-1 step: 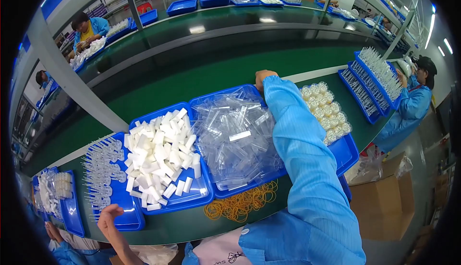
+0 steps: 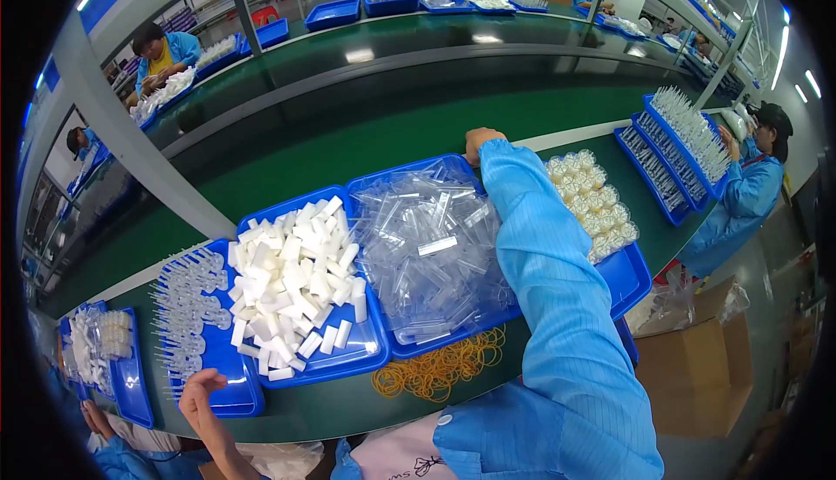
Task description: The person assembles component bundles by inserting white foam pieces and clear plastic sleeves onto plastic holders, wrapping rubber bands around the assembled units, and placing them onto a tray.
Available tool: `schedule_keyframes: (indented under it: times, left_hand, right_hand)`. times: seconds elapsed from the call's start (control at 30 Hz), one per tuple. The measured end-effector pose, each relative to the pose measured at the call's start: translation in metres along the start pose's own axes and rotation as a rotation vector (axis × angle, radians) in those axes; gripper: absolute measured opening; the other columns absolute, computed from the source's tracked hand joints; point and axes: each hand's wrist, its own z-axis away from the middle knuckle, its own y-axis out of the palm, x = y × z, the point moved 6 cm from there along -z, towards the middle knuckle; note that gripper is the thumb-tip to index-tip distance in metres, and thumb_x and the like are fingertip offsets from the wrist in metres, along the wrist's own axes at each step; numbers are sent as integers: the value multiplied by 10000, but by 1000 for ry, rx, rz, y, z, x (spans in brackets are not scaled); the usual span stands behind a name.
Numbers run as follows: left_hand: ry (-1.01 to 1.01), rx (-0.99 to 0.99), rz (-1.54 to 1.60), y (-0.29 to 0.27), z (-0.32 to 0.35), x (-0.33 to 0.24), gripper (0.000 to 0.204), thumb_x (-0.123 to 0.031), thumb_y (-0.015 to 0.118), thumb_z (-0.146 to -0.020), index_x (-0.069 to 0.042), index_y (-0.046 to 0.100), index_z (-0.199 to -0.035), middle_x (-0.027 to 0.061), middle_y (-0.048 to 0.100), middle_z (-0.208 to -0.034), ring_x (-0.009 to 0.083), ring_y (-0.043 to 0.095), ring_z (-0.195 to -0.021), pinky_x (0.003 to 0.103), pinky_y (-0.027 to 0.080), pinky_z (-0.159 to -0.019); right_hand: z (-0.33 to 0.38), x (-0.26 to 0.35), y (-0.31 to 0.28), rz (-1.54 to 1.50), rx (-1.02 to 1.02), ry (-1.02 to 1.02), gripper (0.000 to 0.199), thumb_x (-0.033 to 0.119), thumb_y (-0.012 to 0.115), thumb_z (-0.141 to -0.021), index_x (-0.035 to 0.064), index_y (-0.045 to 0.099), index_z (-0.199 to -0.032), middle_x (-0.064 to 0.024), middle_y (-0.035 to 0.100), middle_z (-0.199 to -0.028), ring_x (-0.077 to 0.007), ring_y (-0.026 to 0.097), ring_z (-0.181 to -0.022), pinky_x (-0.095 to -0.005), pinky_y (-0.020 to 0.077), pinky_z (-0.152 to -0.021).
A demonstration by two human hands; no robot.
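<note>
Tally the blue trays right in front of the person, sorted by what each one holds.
Tray of clear tubes: 1
Tray of white blocks: 1
Tray of clear bulb pieces: 1
Tray of round clear caps: 1
Total: 4 trays; the right hand reaches past the far rim of the tube tray.

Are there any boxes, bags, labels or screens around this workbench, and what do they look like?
Cardboard box: on the floor at right, brown, open-topped.
Clear plastic bag: crumpled, beside the box's far edge.
White bag: at the person's lap, with small dark print.
No screens seen.
</note>
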Motion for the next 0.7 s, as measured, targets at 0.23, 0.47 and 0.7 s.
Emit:
schedule_keyframes:
  times: [0.23, 0.47, 0.7]
  left_hand:
    - [45, -31, 33, -19, 10, -6, 407, -332, 470, -984, 31, 640, -909, 102, 637, -796, 149, 602, -727, 260, 473, -692]
    - [-14, -31, 72, -35, 26, 1, 388, -312, 468, -991, 24, 640, -902, 90, 633, -784, 141, 597, -721, 256, 470, -689]
    - [-18, -67, 84, -43, 30, -4, 356, -287, 483, -989, 29, 634, -923, 82, 633, -804, 137, 593, -728, 251, 460, -694]
  right_hand:
    - [5, -10, -19, -15, -8, -100, 468, 127, 726, -666, 108, 624, -1122, -118, 620, -1202, -302, 594, -1116, -422, 511, -891]
    - [15, -18, 6, 100, 100, -23, 409, 142, 749, -678, 124, 679, -1080, -125, 665, -1110, -300, 644, -1015, -416, 530, -841]
    - [11, -32, -22, -203, -273, -114, 334, 67, 616, -725, 146, 581, -1047, -162, 557, -1173, -375, 524, -1154, -444, 451, -964]
